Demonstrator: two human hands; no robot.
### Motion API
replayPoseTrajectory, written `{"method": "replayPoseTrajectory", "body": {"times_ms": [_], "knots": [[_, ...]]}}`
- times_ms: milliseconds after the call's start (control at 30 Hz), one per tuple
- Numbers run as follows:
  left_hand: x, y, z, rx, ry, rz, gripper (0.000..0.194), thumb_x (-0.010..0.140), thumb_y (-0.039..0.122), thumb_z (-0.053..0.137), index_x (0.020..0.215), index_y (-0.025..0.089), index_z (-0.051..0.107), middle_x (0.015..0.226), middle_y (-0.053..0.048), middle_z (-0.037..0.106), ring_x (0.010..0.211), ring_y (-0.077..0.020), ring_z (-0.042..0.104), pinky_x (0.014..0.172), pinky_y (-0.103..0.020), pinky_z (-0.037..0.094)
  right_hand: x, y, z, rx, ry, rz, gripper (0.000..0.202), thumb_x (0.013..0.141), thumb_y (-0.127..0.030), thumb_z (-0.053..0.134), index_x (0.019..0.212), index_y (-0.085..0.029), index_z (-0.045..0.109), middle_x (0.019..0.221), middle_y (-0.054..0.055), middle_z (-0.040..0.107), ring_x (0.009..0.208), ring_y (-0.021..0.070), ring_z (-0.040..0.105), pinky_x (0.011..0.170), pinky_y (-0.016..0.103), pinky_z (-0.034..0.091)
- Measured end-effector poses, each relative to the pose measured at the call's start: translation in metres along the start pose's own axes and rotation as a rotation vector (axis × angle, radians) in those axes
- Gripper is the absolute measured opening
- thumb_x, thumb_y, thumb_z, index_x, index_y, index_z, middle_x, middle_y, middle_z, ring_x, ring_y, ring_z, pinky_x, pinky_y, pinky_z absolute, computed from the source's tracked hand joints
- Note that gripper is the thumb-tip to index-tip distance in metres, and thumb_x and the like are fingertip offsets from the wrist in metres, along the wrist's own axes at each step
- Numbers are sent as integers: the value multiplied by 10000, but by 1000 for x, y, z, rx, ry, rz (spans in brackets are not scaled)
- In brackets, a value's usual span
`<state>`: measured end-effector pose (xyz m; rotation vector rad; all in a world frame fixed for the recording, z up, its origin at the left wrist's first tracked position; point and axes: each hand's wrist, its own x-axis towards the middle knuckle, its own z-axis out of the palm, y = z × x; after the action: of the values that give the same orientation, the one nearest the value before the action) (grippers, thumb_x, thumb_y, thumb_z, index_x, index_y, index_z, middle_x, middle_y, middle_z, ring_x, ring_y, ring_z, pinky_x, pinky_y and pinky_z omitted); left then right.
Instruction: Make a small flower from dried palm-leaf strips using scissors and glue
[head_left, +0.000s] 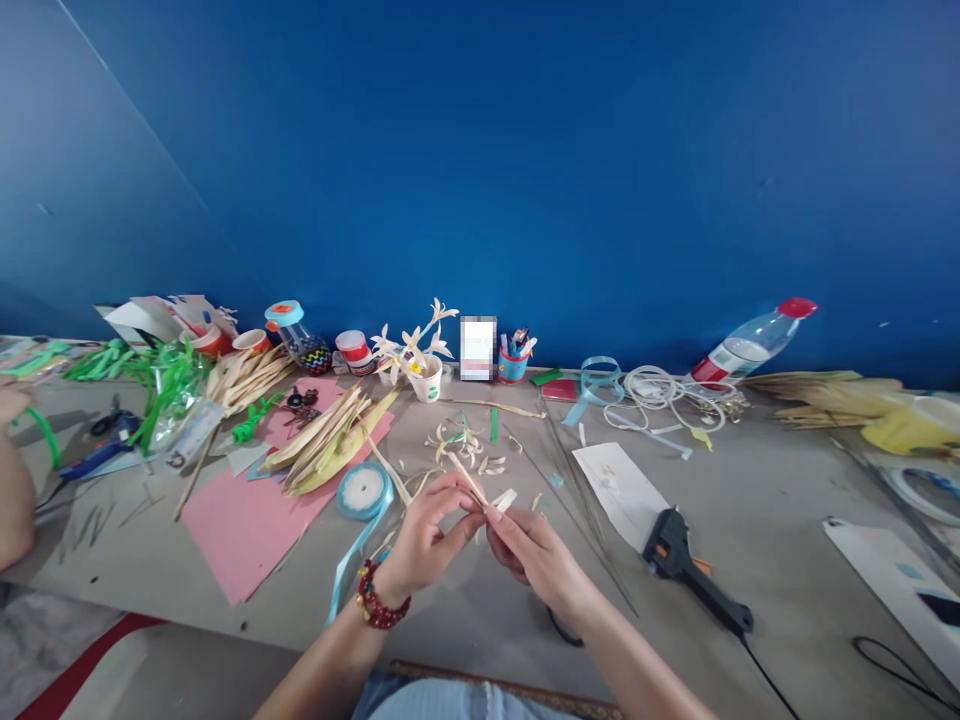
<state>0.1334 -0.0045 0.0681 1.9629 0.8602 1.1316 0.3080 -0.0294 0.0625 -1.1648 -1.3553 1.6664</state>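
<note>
Over the middle of the table, both hands meet at a pale corn husk strip point(466, 478). My left hand point(435, 520), with a red bead bracelet at the wrist, closes its fingers on the strip. My right hand point(529, 545) pinches its lower end, where a whiter husk piece point(504, 500) sticks out beside the thumb. The fingers cover part of what lies between them. Just beyond are curled husk petals point(461, 442). A roll of light blue ribbon point(364, 490) lies to the left, its loose end trailing toward the table's front edge.
A black glue gun point(694, 570) and white paper point(619, 490) lie right; thin wires point(577, 500) run between. Dried husks point(330, 435) rest on pink paper point(232, 530). Behind stand a cup of husk flowers point(426, 380) and a tilted bottle point(754, 340). Another person's arm point(13, 490) is far left.
</note>
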Motion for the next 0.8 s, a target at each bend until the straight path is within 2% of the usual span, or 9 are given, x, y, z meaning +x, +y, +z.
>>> {"method": "replayPoseTrajectory", "body": {"times_ms": [100, 200, 300, 433, 633, 800], "knots": [[-1, 1, -3, -42, -23, 9, 86, 902, 178, 582, 837, 181, 639, 865, -82, 662, 929, -220, 632, 827, -340, 503, -3, -5, 0, 217, -116, 80, 554, 882, -672, 486, 603, -198, 418, 492, -96, 288, 420, 54, 157, 397, 222, 98], [-2, 2, -5, -73, -36, 20, 86, 900, 188, 593, 830, 177, 643, 850, -82, 657, 919, -219, 626, 816, -335, 499, -5, -8, 0, 319, -177, 121, 550, 849, -671, 545, 603, -189, 445, 465, -108, 281, 403, 42, 130, 382, 210, 73], [-3, 1, -7, -102, -45, 45, 95, 900, 184, 594, 820, 177, 643, 844, -77, 658, 884, -203, 623, 801, -322, 495, -9, -11, 1, 357, -212, 155, 545, 830, -665, 578, 604, -181, 469, 447, -119, 261, 391, 36, 119, 375, 200, 63], [-5, -2, -9, -152, -38, 99, 85, 898, 180, 593, 826, 175, 638, 848, -72, 666, 834, -185, 631, 772, -314, 501, -14, -11, 2, 414, -254, 167, 536, 822, -642, 610, 597, -175, 475, 445, -109, 316, 381, 28, 129, 366, 195, 73], [-9, -9, -12, -106, -56, 120, 106, 908, 221, 591, 856, 180, 674, 864, -82, 696, 858, -196, 641, 810, -338, 503, -20, -15, -2, 432, -391, 155, 524, 857, -643, 567, 633, -187, 438, 482, -105, 325, 388, 31, 151, 363, 188, 90], [-8, -8, -14, -90, -64, 116, 164, 916, 269, 579, 830, 176, 683, 840, -89, 701, 831, -203, 646, 783, -337, 506, -22, -21, -2, 401, -417, 147, 548, 865, -673, 526, 623, -207, 366, 482, -109, 303, 395, 32, 135, 360, 195, 71]]}}
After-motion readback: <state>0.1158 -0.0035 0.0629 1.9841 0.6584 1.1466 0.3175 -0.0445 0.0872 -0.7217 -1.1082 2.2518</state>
